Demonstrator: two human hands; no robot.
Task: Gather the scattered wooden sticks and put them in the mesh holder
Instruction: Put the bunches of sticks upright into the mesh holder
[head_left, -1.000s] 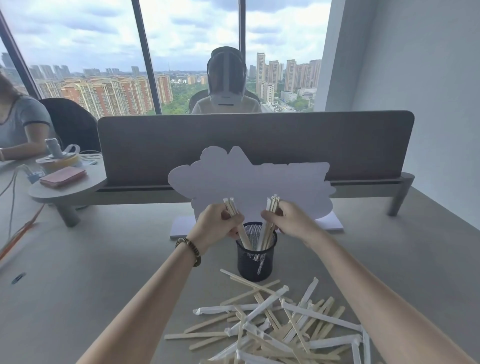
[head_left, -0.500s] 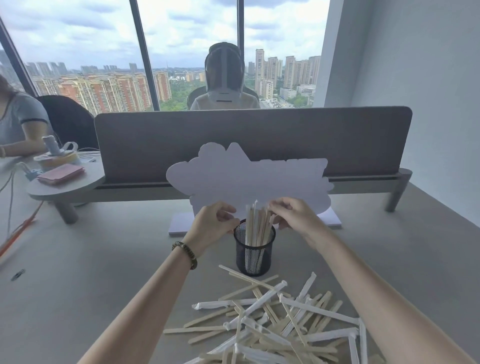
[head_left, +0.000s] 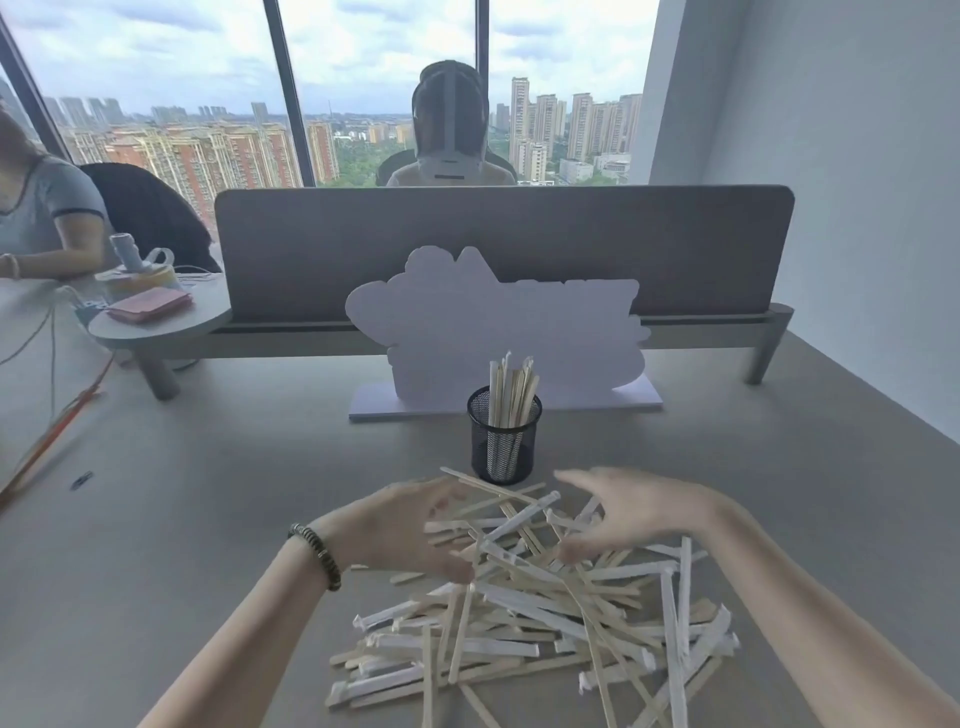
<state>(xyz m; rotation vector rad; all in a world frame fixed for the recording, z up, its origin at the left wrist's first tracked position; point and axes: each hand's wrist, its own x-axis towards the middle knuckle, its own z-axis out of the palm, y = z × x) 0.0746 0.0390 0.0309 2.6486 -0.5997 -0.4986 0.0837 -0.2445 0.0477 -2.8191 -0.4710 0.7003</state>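
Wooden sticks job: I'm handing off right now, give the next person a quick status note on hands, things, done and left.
Left hand: open, fingers spread at the left edge of the pile, holding nothing.
Right hand: open, over the pile's far right side, holding nothing.
Mesh holder: upright on the desk just beyond the pile, in front of the white cutout sign.
Done: a bundle of sticks in the holder, standing up above its rim.
Left: the scattered sticks, many, some in white paper wrappers, lie crisscrossed on the desk. Gather them in batches and drop them in.
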